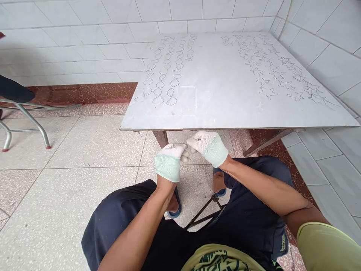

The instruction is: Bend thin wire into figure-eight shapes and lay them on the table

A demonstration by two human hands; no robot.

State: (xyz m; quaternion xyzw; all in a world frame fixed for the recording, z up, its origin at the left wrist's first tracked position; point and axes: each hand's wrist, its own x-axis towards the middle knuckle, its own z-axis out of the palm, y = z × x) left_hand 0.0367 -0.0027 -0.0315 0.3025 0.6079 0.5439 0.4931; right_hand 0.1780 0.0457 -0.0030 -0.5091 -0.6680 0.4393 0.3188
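Note:
My left hand, in a white knit glove with a pale green cuff, is closed in a pinch in front of the table's near edge. My right hand, gloved the same way, pinches too, with its fingertips almost against the left ones. A thin wire shows as a small curve between the fingertips; most of it is hidden by the gloves. Beyond my hands, on the white tabletop, lie wire figure-eights in rows at the left and wire stars in rows at the right.
White tiled walls bound the table at the back and right. Under it stand wooden legs. At the far left is a metal-legged stool with part of a person's dark-clothed leg. Between my feet stands a dark metal frame.

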